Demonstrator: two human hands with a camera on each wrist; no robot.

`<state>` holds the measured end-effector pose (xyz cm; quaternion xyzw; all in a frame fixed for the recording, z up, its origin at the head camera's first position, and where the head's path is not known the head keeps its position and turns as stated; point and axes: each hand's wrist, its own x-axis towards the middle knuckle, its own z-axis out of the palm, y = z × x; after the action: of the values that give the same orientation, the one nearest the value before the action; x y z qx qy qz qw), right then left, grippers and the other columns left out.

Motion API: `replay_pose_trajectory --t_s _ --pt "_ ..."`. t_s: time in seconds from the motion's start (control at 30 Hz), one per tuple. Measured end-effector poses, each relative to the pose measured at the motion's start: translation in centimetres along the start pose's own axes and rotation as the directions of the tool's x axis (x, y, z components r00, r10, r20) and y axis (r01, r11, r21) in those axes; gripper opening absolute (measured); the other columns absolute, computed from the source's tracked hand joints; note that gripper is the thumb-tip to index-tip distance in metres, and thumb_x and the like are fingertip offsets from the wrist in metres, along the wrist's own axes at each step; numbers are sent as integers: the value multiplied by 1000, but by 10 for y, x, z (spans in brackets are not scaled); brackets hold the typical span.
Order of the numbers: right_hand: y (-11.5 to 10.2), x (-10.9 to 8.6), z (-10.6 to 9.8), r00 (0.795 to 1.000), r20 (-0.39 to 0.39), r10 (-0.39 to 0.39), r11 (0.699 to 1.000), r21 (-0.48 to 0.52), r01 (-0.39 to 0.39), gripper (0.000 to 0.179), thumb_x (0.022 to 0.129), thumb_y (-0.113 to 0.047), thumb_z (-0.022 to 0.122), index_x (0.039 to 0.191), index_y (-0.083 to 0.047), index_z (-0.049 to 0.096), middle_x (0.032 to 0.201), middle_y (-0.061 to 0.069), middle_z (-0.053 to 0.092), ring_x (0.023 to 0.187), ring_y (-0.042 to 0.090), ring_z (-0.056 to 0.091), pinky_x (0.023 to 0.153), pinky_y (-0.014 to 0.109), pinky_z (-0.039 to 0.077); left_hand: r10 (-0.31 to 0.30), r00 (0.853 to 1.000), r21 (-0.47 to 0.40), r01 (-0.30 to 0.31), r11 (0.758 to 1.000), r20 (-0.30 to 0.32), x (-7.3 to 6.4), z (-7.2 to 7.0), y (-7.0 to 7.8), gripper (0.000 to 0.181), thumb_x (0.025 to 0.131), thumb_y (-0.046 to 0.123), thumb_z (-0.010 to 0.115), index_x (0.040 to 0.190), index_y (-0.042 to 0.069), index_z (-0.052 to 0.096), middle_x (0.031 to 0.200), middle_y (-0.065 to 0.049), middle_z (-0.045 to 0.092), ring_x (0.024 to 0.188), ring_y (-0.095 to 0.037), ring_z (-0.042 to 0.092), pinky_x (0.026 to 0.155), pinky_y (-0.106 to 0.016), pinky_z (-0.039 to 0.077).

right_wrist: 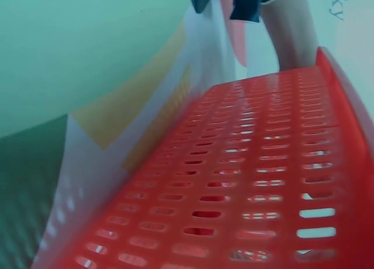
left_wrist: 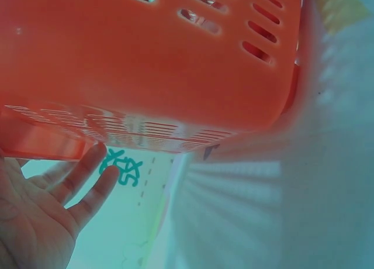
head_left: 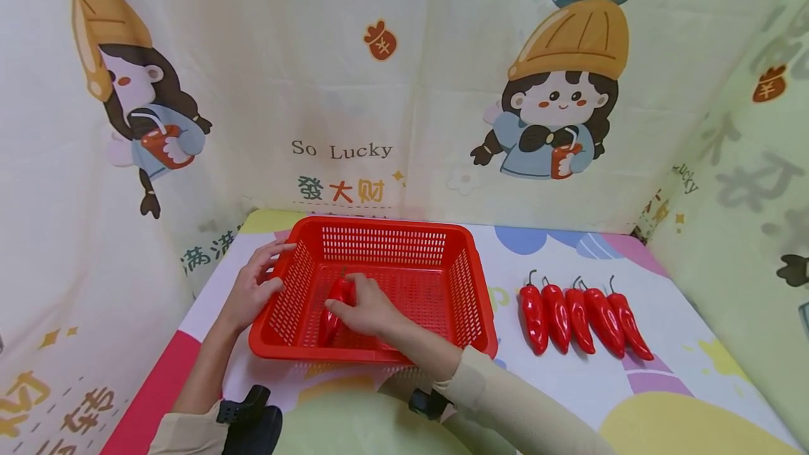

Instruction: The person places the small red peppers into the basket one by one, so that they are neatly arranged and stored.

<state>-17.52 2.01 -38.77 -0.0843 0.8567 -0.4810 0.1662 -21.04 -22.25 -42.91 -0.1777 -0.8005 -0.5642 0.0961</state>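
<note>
A red plastic basket [head_left: 392, 354] with slotted walls stands on the table. My right hand [head_left: 369, 307] reaches over its front rim and holds a red chili pepper [head_left: 339, 292] between thumb and fingers. The pepper lies lengthwise near the left end of the basket floor, its green stem pointing to the back wall. At the left rim is my left hand [head_left: 251, 292], fingertips against the edge; in the left wrist view its fingers [left_wrist: 93, 193] are fairly straight beside the basket's outer wall. The right wrist view shows only the basket's slotted outside, with the right hand hidden.
Several red chili peppers [head_left: 578, 318] lie side by side in a row right of the basket, stems toward the back. A patterned cloth [head_left: 436, 90] hangs behind the table and along both sides. The tabletop [head_left: 505, 385] carries colourful printed shapes.
</note>
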Motion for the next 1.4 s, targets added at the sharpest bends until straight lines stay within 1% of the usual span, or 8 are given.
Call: replay_pose_trajectory --t_s 0.2,0.37,0.5,0.63,0.77,0.93,1.17,1.4 --pt "0 -11 -9 994 -47 -96 994 -53 94 67 96 -37 69 151 -9 42 141 14 51 119 30 55 91 49 57 3 1000 -10 -3 1000 0 0 1 0 63 84 -7 57 146 3 50 156 -19 39 118 -36 56 81 -25 59" --pt "-1 -24 -20 981 -94 -171 981 -108 161 70 96 -38 68 153 -10 39 147 12 48 127 31 53 98 53 54 -10 1000 -12 10 1000 -1 -1 1 0 63 84 -6 58 146 4 50 157 -19 38 118 -37 55 81 -25 59" --pt "-2 -35 -29 961 -137 -241 964 -144 222 70 96 -36 68 154 -12 39 146 9 47 126 26 53 100 52 53 -9 1000 -18 9 1000 -2 -1 1 0 62 85 -6 57 146 3 50 156 -18 38 118 -39 55 81 -24 58" --pt "-3 -47 -35 944 -169 -283 952 -169 255 71 95 -35 70 155 -15 38 146 7 47 123 23 53 98 49 55 -7 1000 -18 7 1000 -2 -1 1 -1 63 85 -7 57 146 4 50 156 -18 39 117 -36 56 81 -25 59" --pt "-2 -57 -39 928 -185 -325 938 -193 290 72 94 -36 70 155 -16 38 147 6 46 123 20 54 96 47 57 -8 1000 -9 8 1000 -1 -1 1 -3 63 85 -7 58 147 5 50 157 -17 38 117 -33 56 82 -25 59" --pt "3 -67 -42 900 -184 -394 908 -229 351 74 93 -36 72 154 -14 38 147 5 47 124 18 53 91 45 59 -10 1000 -7 10 1000 0 0 1 -4 63 85 -7 57 147 5 50 157 -16 38 118 -37 55 81 -25 59" --pt "15 -79 -47 895 -164 -415 881 -320 349 75 91 -37 74 154 -17 38 148 3 47 124 14 52 90 37 59 -19 1000 -3 19 1000 1 1 1 -5 63 86 -5 58 147 6 50 158 -16 38 121 -39 54 82 -24 58" --pt "26 -88 -50 887 -147 -438 849 -391 354 76 91 -38 75 154 -16 40 148 3 47 128 15 51 94 38 58 -18 1000 -1 18 1000 0 0 0 -5 63 86 -6 58 147 7 50 158 -15 38 120 -40 55 82 -25 58"
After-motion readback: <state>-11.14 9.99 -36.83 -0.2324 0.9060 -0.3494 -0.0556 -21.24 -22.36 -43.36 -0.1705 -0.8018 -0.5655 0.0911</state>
